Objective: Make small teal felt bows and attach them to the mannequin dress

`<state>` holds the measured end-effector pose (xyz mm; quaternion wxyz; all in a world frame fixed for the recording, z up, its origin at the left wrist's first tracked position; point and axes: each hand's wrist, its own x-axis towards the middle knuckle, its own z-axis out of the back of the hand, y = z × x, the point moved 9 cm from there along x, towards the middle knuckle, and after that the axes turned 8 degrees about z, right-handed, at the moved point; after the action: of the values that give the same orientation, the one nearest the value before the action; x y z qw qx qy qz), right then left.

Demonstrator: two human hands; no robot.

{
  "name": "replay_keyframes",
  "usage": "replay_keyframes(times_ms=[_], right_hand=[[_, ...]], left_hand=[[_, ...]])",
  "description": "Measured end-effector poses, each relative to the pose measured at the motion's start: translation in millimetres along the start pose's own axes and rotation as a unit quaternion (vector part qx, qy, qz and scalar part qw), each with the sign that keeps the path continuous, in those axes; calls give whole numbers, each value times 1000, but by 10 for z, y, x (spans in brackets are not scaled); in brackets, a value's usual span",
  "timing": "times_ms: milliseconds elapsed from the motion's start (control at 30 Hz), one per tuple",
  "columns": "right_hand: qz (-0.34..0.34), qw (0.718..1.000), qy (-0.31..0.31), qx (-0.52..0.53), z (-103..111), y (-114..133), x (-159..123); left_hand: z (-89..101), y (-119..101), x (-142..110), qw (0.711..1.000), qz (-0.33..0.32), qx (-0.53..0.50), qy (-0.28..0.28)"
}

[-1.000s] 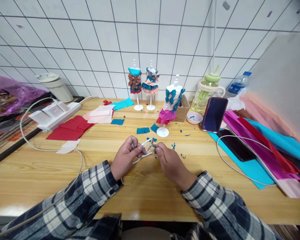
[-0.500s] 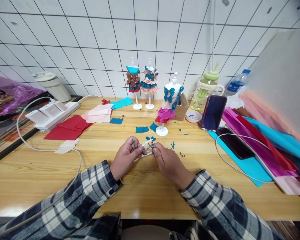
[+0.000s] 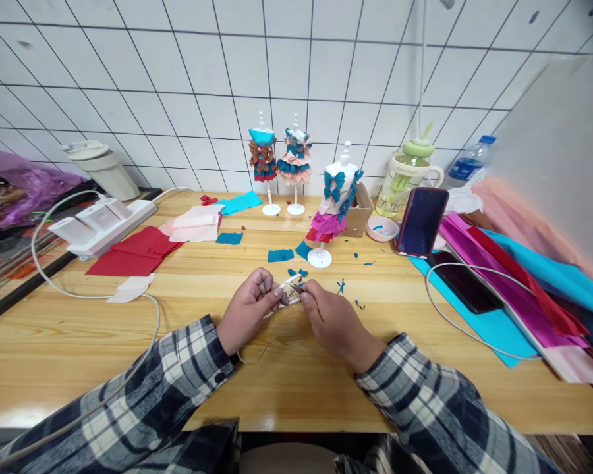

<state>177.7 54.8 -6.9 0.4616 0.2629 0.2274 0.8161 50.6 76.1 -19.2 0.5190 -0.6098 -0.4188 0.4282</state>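
Observation:
My left hand (image 3: 250, 308) is closed in a pinch on a small white strip (image 3: 287, 284), held just above the wooden table (image 3: 296, 382). My right hand (image 3: 332, 320) is closed too, its fingertips meeting the left hand's at a tiny reddish and teal piece (image 3: 295, 288) on the strip. A thin thread (image 3: 259, 355) trails from the hands onto the table below my left wrist. Both hands touch each other at the fingertips, in front of the nearest small mannequin (image 3: 332, 210) dressed in teal bows and a magenta skirt.
Two more dressed mannequins (image 3: 279, 161) stand at the back wall. Red, pink and teal fabric pieces (image 3: 143, 250) lie at left beside a white power strip (image 3: 103, 220) and cable. A phone (image 3: 422, 222), bottle (image 3: 405, 178), small bowl (image 3: 383, 228) and stacked coloured sheets (image 3: 514, 283) fill the right.
The hands have drawn a little closer together and the white strip is bunched shorter between the fingertips. The view has shifted slightly.

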Motion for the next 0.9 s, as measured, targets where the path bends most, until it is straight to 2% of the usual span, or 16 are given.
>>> replay_keyframes(times_ms=[800, 900], right_hand=[[18, 1000, 10, 8, -73, 3, 29], [0, 1000, 9, -9, 2, -47, 48]], left_hand=[[-81, 36, -9, 1000, 5, 13, 20], [15, 9, 17, 998, -19, 57, -8]])
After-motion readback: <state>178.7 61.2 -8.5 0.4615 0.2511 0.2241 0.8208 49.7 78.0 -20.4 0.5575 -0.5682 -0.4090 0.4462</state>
